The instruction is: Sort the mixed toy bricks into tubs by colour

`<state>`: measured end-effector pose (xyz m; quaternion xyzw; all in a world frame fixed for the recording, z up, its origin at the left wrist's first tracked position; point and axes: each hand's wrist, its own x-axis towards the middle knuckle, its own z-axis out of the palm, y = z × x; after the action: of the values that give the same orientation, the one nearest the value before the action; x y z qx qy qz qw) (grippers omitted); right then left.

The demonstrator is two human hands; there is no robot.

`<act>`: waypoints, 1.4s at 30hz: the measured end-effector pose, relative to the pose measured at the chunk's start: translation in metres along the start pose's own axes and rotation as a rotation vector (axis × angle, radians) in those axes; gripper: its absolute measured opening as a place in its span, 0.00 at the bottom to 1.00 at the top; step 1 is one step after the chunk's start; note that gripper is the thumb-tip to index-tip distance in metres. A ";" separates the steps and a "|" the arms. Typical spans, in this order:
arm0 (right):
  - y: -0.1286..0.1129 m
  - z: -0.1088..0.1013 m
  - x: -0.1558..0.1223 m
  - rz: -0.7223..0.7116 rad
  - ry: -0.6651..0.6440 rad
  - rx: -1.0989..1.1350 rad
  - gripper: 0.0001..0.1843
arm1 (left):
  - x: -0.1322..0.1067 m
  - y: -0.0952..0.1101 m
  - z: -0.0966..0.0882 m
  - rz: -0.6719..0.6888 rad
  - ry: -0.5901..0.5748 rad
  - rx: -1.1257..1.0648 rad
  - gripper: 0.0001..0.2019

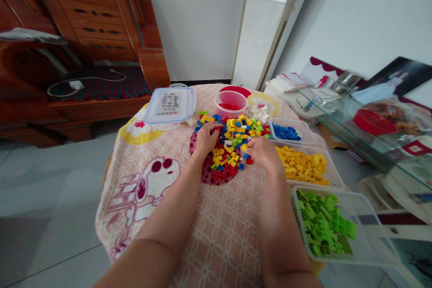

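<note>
A loose pile of mixed toy building bricks, in red, yellow, blue, green and white, lies on the cloth-covered table. At the pile's left side is my left hand, its fingers bent down among the bricks near red and blue pieces. My right hand is at the right edge, thumb and fingers closed together beside a yellow brick and some blue ones. What either set of fingertips holds is too small to make out. Red bricks sit inside a round clear tub behind the pile.
On the right stand clear boxes of blue bricks, yellow bricks and green bricks. White bricks lie at the back. A lidded plastic box rests back left. A glass shelf borders the table's right side.
</note>
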<state>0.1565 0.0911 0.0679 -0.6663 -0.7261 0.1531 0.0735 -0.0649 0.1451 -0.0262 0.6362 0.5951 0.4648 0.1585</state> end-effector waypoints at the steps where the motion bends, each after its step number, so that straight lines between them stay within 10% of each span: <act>1: 0.001 -0.001 -0.001 0.004 0.004 0.007 0.08 | 0.000 0.000 0.000 -0.001 -0.001 0.001 0.17; 17: 0.041 -0.047 -0.025 0.268 0.318 -0.008 0.18 | 0.000 0.000 0.000 -0.003 -0.002 -0.001 0.17; 28: -0.027 -0.007 -0.013 -0.156 -0.149 -0.112 0.13 | 0.000 -0.001 0.000 0.002 -0.002 0.022 0.18; 35: -0.028 0.001 -0.011 -0.052 -0.405 -0.119 0.18 | 0.001 -0.003 0.001 0.013 -0.012 0.026 0.17; 42: -0.030 -0.002 -0.011 -0.069 -0.381 -0.182 0.07 | 0.000 -0.001 0.000 0.007 -0.009 0.022 0.17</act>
<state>0.1302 0.0790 0.0805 -0.6039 -0.7600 0.2077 -0.1204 -0.0659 0.1457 -0.0272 0.6419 0.5974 0.4559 0.1526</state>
